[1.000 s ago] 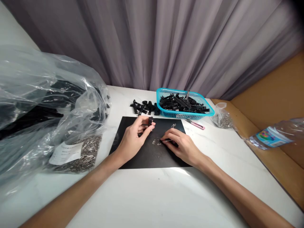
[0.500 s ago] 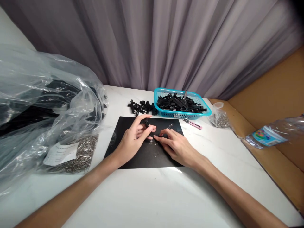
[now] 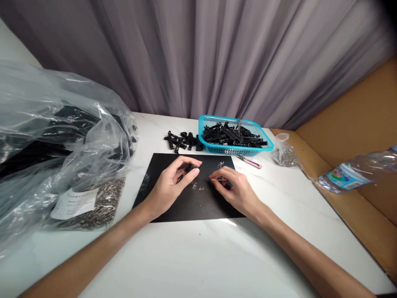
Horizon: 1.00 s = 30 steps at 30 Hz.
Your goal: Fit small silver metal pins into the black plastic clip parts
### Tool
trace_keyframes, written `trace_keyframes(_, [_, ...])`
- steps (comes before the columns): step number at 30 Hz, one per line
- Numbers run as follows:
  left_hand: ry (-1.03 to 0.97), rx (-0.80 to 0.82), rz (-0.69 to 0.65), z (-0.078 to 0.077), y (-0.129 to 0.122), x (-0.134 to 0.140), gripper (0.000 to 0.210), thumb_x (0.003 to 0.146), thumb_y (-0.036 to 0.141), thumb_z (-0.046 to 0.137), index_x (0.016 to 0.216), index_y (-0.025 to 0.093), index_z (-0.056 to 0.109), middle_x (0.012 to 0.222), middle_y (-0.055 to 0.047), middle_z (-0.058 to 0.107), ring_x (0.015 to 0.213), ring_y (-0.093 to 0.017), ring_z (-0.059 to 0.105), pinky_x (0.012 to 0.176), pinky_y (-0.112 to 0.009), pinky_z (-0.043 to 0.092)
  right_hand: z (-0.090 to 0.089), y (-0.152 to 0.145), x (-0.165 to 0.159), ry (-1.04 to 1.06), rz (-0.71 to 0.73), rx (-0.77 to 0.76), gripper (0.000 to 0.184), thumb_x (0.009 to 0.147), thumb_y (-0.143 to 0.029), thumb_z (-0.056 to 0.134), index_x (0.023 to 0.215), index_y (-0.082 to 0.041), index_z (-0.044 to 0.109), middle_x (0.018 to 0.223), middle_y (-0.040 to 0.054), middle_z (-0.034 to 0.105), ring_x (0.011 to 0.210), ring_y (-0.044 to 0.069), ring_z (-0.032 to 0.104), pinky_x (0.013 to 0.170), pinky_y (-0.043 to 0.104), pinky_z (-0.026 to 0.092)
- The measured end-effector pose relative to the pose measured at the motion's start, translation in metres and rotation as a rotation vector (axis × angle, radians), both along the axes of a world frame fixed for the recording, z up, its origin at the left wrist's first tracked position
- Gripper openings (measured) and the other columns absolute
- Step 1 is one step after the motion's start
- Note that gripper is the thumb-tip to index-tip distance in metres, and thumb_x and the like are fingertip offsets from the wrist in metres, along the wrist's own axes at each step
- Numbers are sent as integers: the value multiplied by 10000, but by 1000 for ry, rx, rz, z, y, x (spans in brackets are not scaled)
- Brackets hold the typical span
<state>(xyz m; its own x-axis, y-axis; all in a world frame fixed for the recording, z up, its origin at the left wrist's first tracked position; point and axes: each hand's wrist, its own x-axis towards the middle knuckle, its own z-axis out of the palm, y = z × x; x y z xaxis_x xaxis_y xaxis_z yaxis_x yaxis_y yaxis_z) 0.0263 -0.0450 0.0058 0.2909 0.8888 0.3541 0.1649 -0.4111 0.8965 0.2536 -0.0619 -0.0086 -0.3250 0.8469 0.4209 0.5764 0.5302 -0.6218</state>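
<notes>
My left hand [image 3: 170, 178] is closed on a small black plastic part [image 3: 188, 168], mostly hidden behind the thumb and fingers, above the left half of a black mat [image 3: 186, 209]. To its right, my right hand [image 3: 231, 186] pinches a thin metal wire piece [image 3: 219, 179] between thumb and fingertips. A few tiny bent wire pieces [image 3: 194, 186] lie on the mat between the hands. Another little cluster of metal bits [image 3: 221, 164] rests just beyond my right fingers, partly covered by them.
Behind the mat stand a blue basket [image 3: 235, 150] full of black parts and a loose pile of them [image 3: 182, 140]. A pink-handled cutter [image 3: 249, 162], a small bag of metal pieces [image 3: 283, 156] and a plastic bottle [image 3: 350, 176] are right. Large clear bags [image 3: 93, 198] fill the left.
My right hand has risen slightly off the mat and now pinches a wire piece. My left fingers have closed further around the black part. The view has shifted slightly.
</notes>
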Motion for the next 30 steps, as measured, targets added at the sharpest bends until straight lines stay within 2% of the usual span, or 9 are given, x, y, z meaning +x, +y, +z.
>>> trace_keyframes(4, [59, 66, -1, -3, -1, -1, 138, 961, 365, 675, 1014, 241, 648, 1287, -82, 633, 1266, -245, 609, 1063, -397, 534, 1, 0, -1, 63, 5, 1, 190, 911, -101, 577, 969, -216, 717, 944, 43, 725, 807, 174, 648, 719, 289, 537])
trace_keyframes(9, [208, 148, 10, -4, -3, -2, 112, 945, 348, 682, 966, 244, 645, 1389, -102, 558, 1391, -282, 525, 1158, -479, 474, 1, 1, -3, 127, -8, -13, 160, 890, -125, 619, 939, -220, 739, 859, 23, 716, 737, 166, 628, 653, 278, 513])
trace_keyframes(12, [268, 157, -24, -4, -4, -2, 108, 942, 358, 687, 979, 258, 673, 1410, -91, 551, 1445, -293, 480, 1202, -506, 430, -1, 2, -3, 140, -11, -24, 130, 921, -171, 636, 949, -224, 751, 836, 22, 710, 736, 171, 625, 638, 282, 500])
trace_keyframes(15, [327, 182, -31, -5, -5, -1, 140, 936, 373, 700, 1040, 280, 701, 1410, -78, 553, 1422, -294, 504, 1188, -507, 443, -2, 1, -3, 143, -4, -9, 150, 960, -189, 625, 988, -234, 765, 889, 40, 719, 825, 193, 642, 678, 301, 509])
trace_keyframes(18, [374, 234, 3, -6, -6, -1, 216, 928, 374, 713, 1117, 276, 678, 1407, -82, 553, 1394, -287, 526, 1162, -493, 467, -2, 1, -2, 160, 12, 18, 160, 980, -188, 624, 1017, -238, 771, 982, 58, 727, 956, 215, 651, 792, 339, 531])
trace_keyframes(20, [389, 256, 11, -6, -6, -2, 275, 923, 378, 720, 1170, 274, 661, 1413, -87, 554, 1382, -285, 539, 1159, -483, 476, -2, 0, -2, 165, 26, 9, 162, 987, -191, 623, 1031, -244, 770, 993, 55, 736, 963, 216, 653, 823, 354, 530])
trace_keyframes(23, [398, 289, 1, -6, -5, -2, 406, 915, 381, 726, 1298, 289, 629, 1446, -92, 545, 1401, -293, 528, 1192, -490, 461, -3, 0, -3, 180, 60, -30, 176, 997, -209, 618, 1058, -255, 776, 987, 44, 756, 914, 205, 654, 774, 336, 524])
trace_keyframes(27, [385, 294, 2, -9, -4, -2, 732, 859, 416, 779, 1507, 301, 457, 1530, -110, 467, 1436, -314, 496, 1201, -491, 476, -6, -1, -4, 208, 49, -97, 165, 971, -248, 668, 1084, -244, 788, 900, 33, 745, 773, 174, 610, 675, 296, 489])
trace_keyframes(30, [355, 307, -4, -10, -4, -2, 747, 828, 395, 806, 1481, 284, 461, 1535, -121, 437, 1437, -317, 489, 1184, -485, 500, -6, -2, -5, 258, 19, -166, 153, 944, -282, 714, 1075, -235, 778, 866, 13, 730, 681, 144, 552, 633, 277, 459])
